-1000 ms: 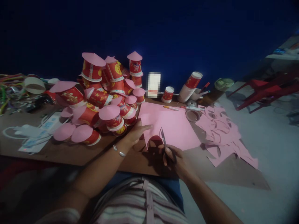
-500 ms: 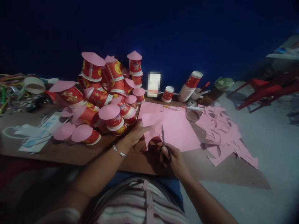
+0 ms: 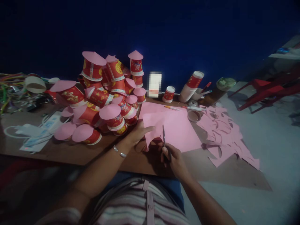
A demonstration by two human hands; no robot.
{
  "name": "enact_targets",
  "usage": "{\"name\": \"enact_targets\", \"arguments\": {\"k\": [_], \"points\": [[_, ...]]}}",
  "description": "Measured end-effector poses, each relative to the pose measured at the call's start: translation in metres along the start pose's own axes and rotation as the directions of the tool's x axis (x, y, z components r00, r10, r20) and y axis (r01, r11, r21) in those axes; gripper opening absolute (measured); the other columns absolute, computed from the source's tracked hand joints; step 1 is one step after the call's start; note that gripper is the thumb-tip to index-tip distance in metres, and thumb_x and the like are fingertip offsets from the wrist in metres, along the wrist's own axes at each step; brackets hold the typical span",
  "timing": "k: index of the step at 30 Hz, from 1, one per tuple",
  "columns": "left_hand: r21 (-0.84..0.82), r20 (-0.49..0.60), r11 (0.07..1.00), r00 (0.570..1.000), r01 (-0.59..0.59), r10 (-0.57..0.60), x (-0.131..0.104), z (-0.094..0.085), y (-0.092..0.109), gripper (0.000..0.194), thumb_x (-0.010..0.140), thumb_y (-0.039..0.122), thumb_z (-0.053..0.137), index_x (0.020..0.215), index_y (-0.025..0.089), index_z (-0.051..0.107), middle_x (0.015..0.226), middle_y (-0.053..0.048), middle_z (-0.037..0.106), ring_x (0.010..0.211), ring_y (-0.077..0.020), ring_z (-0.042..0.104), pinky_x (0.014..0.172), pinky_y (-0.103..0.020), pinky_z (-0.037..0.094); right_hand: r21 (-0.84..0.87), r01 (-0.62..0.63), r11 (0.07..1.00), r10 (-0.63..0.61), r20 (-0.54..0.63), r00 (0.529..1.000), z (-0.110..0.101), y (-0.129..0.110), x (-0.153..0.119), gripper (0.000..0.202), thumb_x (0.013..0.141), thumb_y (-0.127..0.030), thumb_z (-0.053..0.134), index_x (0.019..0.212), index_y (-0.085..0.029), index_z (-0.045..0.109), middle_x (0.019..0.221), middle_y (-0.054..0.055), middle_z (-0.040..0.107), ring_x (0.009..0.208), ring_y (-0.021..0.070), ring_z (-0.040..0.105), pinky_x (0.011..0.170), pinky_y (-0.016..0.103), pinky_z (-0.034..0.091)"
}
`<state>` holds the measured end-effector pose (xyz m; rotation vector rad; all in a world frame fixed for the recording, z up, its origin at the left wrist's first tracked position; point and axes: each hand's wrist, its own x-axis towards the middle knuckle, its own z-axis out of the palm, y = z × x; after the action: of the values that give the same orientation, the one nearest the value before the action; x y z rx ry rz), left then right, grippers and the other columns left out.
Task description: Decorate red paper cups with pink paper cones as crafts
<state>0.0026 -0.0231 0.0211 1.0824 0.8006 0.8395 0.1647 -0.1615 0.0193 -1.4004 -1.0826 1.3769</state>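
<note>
My left hand (image 3: pixel 138 133) grips the left edge of a piece of pink paper (image 3: pixel 153 125), thumb on top. Dark scissors (image 3: pixel 164 137) are in my right hand (image 3: pixel 172 156), their blades pointing away from me at the right edge of that piece. Under and behind it a larger pink sheet (image 3: pixel 182 128) lies flat on the brown table (image 3: pixel 140 161). Left of my hands stands a pile of red paper cups (image 3: pixel 116 122) with pink cone tops, some upright and some tipped over.
Pink paper scraps (image 3: pixel 225 134) cover the right side. Behind the sheet are a single red cup (image 3: pixel 168 94), stacked cups (image 3: pixel 192 86), a tape roll (image 3: pixel 194 116) and pens. A power strip (image 3: pixel 41 132) and cables lie left. A red stool (image 3: pixel 262 90) stands right.
</note>
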Motion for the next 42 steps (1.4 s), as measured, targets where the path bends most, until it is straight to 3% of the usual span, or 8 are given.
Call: {"name": "enact_targets", "arguments": {"k": [36, 42], "points": [[0.042, -0.039, 0.999, 0.999, -0.012, 0.014, -0.0015, 0.0020, 0.0040, 0.056, 0.071, 0.032, 0.084, 0.122, 0.012, 0.070, 0.119, -0.014, 0.074, 0.114, -0.0323, 0.067, 0.103, -0.046, 0.051, 0.035, 0.006, 0.999, -0.005, -0.018, 1.000, 0.0002, 0.0062, -0.0033, 0.053, 0.090, -0.068, 0.058, 0.107, -0.018, 0.065, 0.056, -0.005, 0.055, 0.038, 0.0074, 0.044, 0.038, 0.019, 0.034], [0.026, -0.035, 0.999, 0.999, -0.025, 0.026, 0.0012, 0.0008, -0.0009, 0.050, 0.077, 0.037, 0.080, 0.120, 0.013, 0.070, 0.118, -0.013, 0.075, 0.109, -0.0312, 0.069, 0.100, -0.045, 0.053, 0.050, 0.003, 0.999, -0.003, -0.011, 1.000, -0.0010, 0.0093, -0.0046, 0.055, 0.089, -0.068, 0.059, 0.110, -0.017, 0.065, 0.057, -0.004, 0.056, 0.040, 0.0088, 0.045, 0.037, 0.020, 0.034]]}}
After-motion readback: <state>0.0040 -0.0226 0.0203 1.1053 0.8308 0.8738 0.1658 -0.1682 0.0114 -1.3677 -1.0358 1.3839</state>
